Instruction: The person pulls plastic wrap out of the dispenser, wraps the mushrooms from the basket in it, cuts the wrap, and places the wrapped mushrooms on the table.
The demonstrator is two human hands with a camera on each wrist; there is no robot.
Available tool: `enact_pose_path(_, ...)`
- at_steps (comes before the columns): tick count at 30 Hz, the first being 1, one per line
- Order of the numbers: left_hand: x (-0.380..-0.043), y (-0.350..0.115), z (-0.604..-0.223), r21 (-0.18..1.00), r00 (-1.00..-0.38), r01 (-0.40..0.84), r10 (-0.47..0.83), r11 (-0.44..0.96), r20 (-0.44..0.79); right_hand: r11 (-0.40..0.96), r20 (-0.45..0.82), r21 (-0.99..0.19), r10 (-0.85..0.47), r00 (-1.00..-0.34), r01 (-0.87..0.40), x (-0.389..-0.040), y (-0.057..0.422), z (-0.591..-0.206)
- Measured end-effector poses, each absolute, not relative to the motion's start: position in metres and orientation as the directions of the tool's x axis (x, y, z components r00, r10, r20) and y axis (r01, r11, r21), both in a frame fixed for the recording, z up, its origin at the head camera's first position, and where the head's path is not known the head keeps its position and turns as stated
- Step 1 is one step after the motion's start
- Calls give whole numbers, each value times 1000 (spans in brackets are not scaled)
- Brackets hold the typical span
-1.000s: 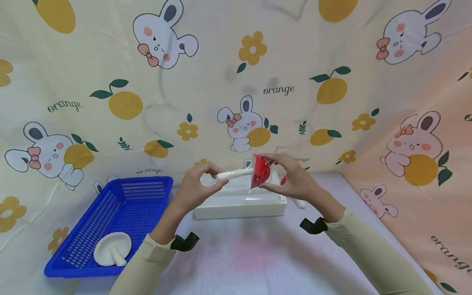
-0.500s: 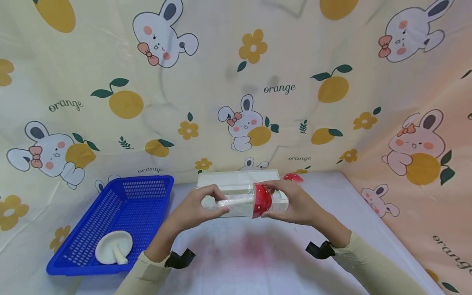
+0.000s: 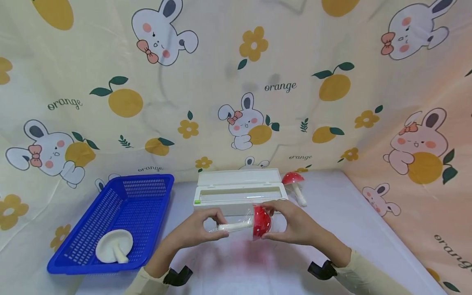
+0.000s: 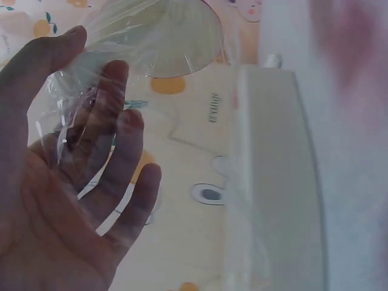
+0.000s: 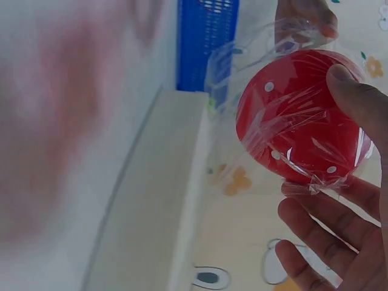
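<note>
A toy mushroom with a red, white-dotted cap (image 3: 262, 222) lies sideways in the air over the table, wrapped in clear plastic film. My left hand (image 3: 199, 229) pinches the film-covered end of its white stem (image 3: 236, 226) between thumb and fingers. At the other side, my right hand (image 3: 298, 225) grips the cap by its edges. In the right wrist view, creased film stretches over the red cap (image 5: 297, 115). The left wrist view has loose film (image 4: 66, 91) bunched between thumb and fingers, with the pale cap underside (image 4: 182, 42) beyond.
Behind the hands stands a long white box (image 3: 239, 209) with its lid raised, seemingly a film dispenser. A second red-capped mushroom (image 3: 293, 178) leans by its right end. At left, a blue basket (image 3: 167, 196) holds a white mushroom (image 3: 113, 246). A printed cloth hangs behind.
Both hands have come down and nearer with the wrapped mushroom, from in front of the white box to below its front edge. The box and second mushroom now show more fully.
</note>
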State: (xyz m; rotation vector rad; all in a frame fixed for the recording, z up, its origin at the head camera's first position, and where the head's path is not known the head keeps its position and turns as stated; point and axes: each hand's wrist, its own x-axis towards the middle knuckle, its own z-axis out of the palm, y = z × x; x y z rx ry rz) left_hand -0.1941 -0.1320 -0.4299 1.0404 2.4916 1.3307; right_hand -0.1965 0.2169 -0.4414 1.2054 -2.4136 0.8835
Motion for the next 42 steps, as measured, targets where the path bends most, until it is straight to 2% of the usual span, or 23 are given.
enact_pose_path(4, -194, -132, -447, 778, -758, 493, 631, 389, 165, 427, 515, -397, -629, -582, -812, -196, 217, -459)
enact_pose_path(6, -194, -132, -458, 788, -774, 465, 618, 404, 139, 441, 499, -407, -626, -599, -800, -196, 216, -469)
enact_pose_path(10, -195, -131, -478, 811, -802, 407, 590, 420, 97, 496, 455, -435, -600, -658, -752, -193, 215, -487)
enact_pose_path(15, -199, -128, -494, 794, -822, 399, 563, 458, 88, 543, 405, -476, -563, -721, -692, -194, 215, -503)
enact_pose_path(25, -205, -117, -518, 748, -864, 401, 489, 528, 119, 621, 157, -627, -491, -857, -471, -209, 211, -518)
enact_pose_path(35, -213, -107, -526, 750, -917, 290, 397, 595, 40, 618, 89, -681, -463, -882, -393, -226, 208, -519)
enact_pose_path(42, -217, -101, -527, 767, -935, 232, 354, 599, 7, 611, 33, -745, -366, -930, -267, -228, 201, -521)
